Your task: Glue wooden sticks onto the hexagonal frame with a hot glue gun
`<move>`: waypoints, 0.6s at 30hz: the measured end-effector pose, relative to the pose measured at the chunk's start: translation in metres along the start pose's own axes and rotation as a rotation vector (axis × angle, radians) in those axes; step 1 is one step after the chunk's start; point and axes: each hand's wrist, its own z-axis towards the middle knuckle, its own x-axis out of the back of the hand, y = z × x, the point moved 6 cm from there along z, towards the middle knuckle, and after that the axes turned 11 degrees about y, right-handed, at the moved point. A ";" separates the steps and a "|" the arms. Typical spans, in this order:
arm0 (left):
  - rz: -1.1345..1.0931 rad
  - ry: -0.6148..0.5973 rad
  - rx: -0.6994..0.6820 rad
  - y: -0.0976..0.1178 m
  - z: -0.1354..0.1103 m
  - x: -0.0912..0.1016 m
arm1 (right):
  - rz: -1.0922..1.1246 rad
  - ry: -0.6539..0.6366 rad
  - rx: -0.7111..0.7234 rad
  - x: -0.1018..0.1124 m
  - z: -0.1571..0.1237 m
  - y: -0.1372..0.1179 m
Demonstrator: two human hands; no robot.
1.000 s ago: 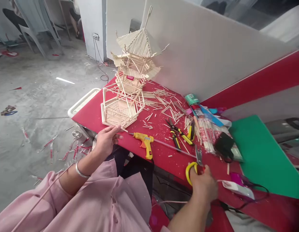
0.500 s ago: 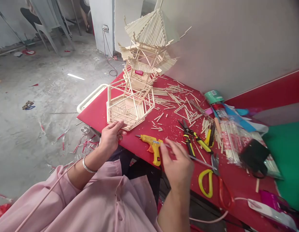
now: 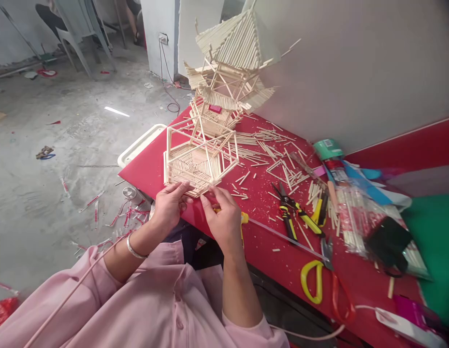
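Observation:
A hexagonal wooden-stick frame (image 3: 193, 167) with a floor of concentric sticks stands at the table's near left edge. My left hand (image 3: 169, 209) pinches its near rim from the left. On the near right side of the same rim, my right hand (image 3: 224, 216) is closed, thumb and forefinger at the base's edge. The yellow glue gun (image 3: 245, 218) lies mostly hidden behind my right hand, a clear glue stick (image 3: 282, 237) trailing out of its back. Behind the frame rises a pagoda-like stick tower (image 3: 235, 43) with tiered roofs.
Loose sticks (image 3: 267, 145) are scattered over the red table (image 3: 260, 261). To the right lie yellow-handled pliers (image 3: 287, 222), scissors (image 3: 311, 282), a box cutter (image 3: 320, 208), bagged sticks (image 3: 349, 212) and a black pouch (image 3: 389, 244). A white power strip (image 3: 405, 324) sits at the lower right.
My right hand has moved left from beside the glue gun to the frame's near rim, now covering most of the gun. My left hand keeps its hold. The view has shifted slightly.

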 end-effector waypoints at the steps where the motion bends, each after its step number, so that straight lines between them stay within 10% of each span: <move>1: 0.002 0.002 0.001 0.000 0.000 0.000 | -0.001 0.003 -0.006 -0.002 0.001 0.000; 18: 0.006 -0.026 0.012 -0.001 0.002 0.000 | 0.017 0.019 -0.032 -0.008 0.001 -0.003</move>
